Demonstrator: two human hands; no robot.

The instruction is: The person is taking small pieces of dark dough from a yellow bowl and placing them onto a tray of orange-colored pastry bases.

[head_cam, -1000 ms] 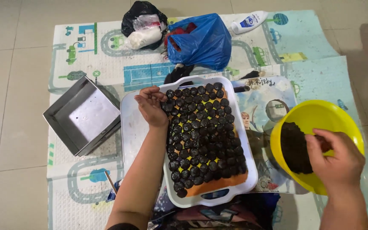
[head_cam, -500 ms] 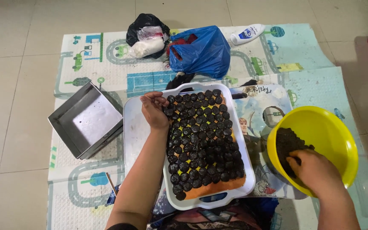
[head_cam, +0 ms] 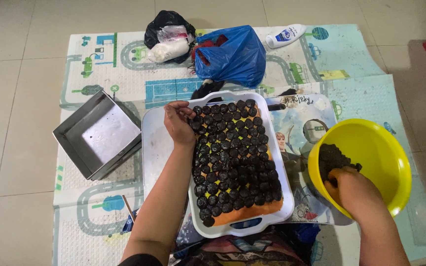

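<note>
Left hand point(head_cam: 178, 123) curled, right hand point(head_cam: 351, 189) cupped downward, forearms extended

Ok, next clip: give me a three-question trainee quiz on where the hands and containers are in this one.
1. True or false: the right hand is inside the yellow bowl.
2. What does the left hand touch? A) the metal square pan B) the dark round pieces at the far left corner of the white tray C) the blue plastic bag
3. What does the yellow bowl hold?

Key: 1 true; 2 B; 3 a dark crumbly mass.
</note>
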